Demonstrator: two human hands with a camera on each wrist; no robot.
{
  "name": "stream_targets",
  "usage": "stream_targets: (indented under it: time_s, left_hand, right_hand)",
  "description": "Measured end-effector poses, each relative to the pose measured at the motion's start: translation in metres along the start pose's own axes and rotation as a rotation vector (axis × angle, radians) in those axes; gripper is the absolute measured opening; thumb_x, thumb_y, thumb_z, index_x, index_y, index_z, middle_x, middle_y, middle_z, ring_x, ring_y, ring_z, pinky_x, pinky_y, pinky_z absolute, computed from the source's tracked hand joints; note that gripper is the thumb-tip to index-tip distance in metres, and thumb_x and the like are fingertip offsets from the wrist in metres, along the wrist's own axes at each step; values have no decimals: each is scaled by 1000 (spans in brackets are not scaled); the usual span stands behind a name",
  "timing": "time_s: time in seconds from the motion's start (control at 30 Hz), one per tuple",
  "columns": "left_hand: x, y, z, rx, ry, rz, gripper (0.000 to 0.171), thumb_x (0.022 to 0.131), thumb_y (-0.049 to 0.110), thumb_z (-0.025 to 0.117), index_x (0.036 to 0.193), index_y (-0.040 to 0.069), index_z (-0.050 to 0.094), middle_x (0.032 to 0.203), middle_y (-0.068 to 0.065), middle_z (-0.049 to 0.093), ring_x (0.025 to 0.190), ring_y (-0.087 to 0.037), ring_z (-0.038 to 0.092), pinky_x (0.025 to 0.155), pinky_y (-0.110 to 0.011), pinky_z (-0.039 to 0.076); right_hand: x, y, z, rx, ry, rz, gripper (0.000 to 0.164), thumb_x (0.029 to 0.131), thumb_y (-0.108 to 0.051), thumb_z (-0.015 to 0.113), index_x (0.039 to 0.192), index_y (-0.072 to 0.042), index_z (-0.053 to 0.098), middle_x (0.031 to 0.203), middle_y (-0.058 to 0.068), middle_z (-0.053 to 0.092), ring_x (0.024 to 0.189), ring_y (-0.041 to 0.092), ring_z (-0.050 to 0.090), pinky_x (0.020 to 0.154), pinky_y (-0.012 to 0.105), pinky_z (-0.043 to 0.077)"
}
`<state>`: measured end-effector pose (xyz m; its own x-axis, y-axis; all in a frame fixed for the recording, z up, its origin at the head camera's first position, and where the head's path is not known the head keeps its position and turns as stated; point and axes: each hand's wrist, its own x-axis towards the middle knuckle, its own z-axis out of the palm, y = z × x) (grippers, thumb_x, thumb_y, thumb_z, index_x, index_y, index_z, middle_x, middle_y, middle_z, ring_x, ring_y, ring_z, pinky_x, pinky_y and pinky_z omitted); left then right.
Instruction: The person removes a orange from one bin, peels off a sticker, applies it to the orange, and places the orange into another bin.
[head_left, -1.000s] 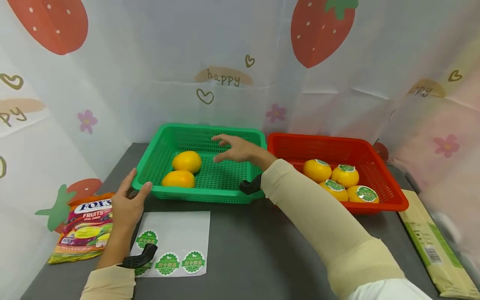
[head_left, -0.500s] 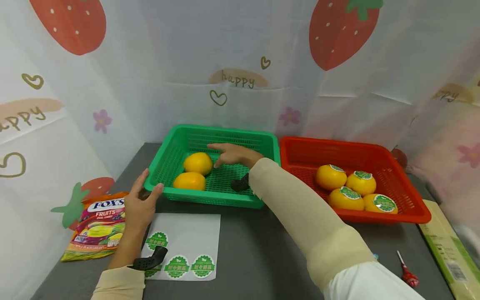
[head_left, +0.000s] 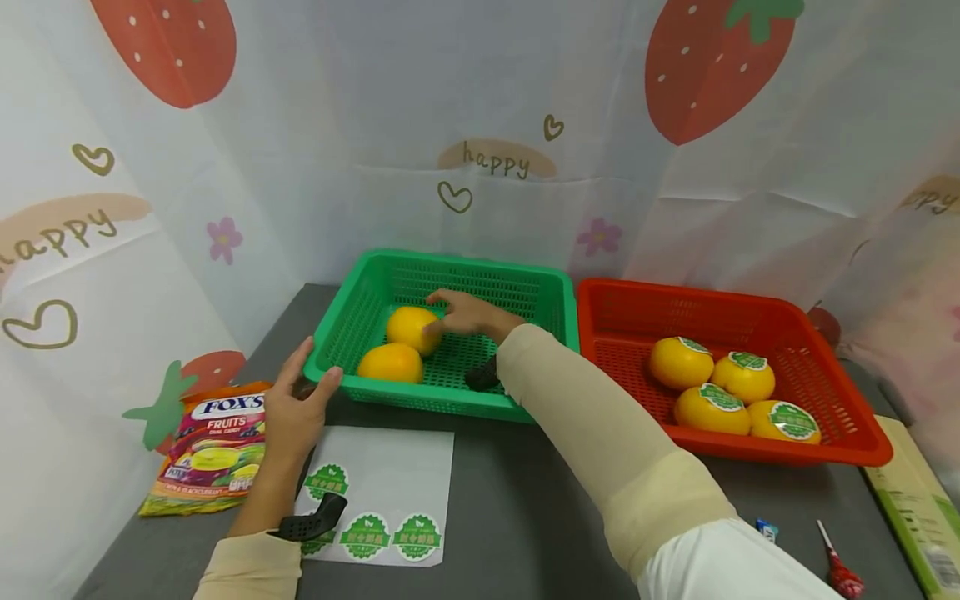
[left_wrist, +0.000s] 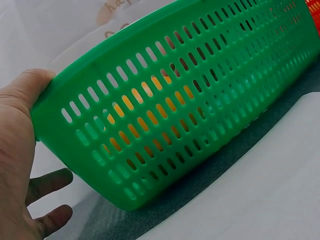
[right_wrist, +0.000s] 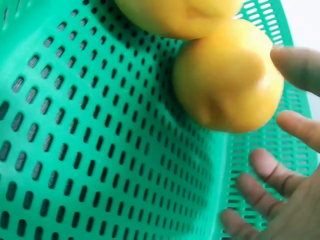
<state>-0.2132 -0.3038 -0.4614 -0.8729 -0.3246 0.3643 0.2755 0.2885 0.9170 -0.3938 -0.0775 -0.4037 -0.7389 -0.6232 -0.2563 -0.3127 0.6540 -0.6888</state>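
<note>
Two round yellow-orange fruits lie in the left part of a green plastic basket. My right hand reaches into it, its fingers spread beside the rear fruit. In the right wrist view the tips of thumb and index finger come right to the surface of that fruit. The other fruit sits closer to the front wall. At the basket's near left corner, my left hand has thumb and fingers spread, touching the rim; the left wrist view shows its fingers outside the wall.
A red basket on the right holds several similar fruits with green round stickers. A sheet of green stickers lies in front, with a FOX'S candy bag at left. A lollipop, a small blue wrapper and a long beige-green package lie at right.
My right hand has come down and left from over the middle of the green basket to the rear fruit. The head view has turned right; my left hand keeps its place at the corner.
</note>
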Motion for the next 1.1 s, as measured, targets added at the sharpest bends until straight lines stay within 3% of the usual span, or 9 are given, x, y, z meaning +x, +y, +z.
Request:
stream_targets:
  time_s: [0.07,0.2,0.33,0.5,0.57,0.67,0.87,0.97,1.1]
  left_hand:
    - [0,0,1,2,5,-6,56,94,7,63,146,6,42,148,-8,40,108,-16,52,86,-14,43]
    - [1,-15,-1,23,14,-16,57,94,10,63,147,12,43,148,-4,41,107,-9,51,86,-14,42]
    - [1,-18,0,9,12,-20,58,94,9,64,147,12,42,148,-5,39,108,-13,51,87,-14,42]
    - [2,-18,1,6,19,-3,57,94,9,64,147,12,42,148,-4,40,108,-14,52,87,-14,42]
    - [2,-17,1,10,22,7,57,94,10,64,147,13,43,147,-2,41,107,-12,52,87,-14,42]
    - [2,-16,3,20,27,21,55,94,12,64,146,14,45,146,-1,43,107,-10,52,87,-15,43]
    - [-2,-13,7,41,30,16,55,95,16,64,146,15,45,146,-2,43,105,-6,52,86,-14,43]
    - [-3,-12,7,52,30,7,56,95,15,64,147,15,44,146,-3,42,103,-6,52,84,-12,42]
    - [-2,-9,4,74,30,-3,57,94,15,64,147,17,43,147,-3,41,103,-6,51,84,-11,42]
  right_hand:
    - [0,1,2,12,-32,31,76,92,-43,63,153,-16,27,156,10,22,136,31,30,103,50,33]
    - [2,-3,10,70,-93,42,83,92,-45,63,156,-22,16,159,8,13,142,30,19,107,51,27]
    - [4,-8,15,78,-77,49,85,92,-42,64,157,-19,12,159,9,13,142,29,20,107,49,27]
    - [7,-11,15,-71,5,59,80,89,-47,66,149,-6,32,139,13,44,118,27,48,94,39,43]
    - [8,-12,13,-122,42,41,76,87,-46,69,143,-4,42,125,11,53,104,24,54,84,35,47]
    - [1,-12,3,-156,101,1,72,85,-42,73,139,-4,47,117,9,56,94,21,55,77,31,49]
    - [-42,-13,-22,-91,232,-102,67,83,-36,75,137,-7,49,117,7,56,93,20,56,76,32,49]
    - [-78,-15,-28,30,288,-164,68,81,-35,77,139,-10,50,119,5,56,93,21,56,76,33,49]
    - [-132,-8,-21,213,350,-318,67,80,-26,79,138,-8,50,120,7,57,91,22,61,77,34,52]
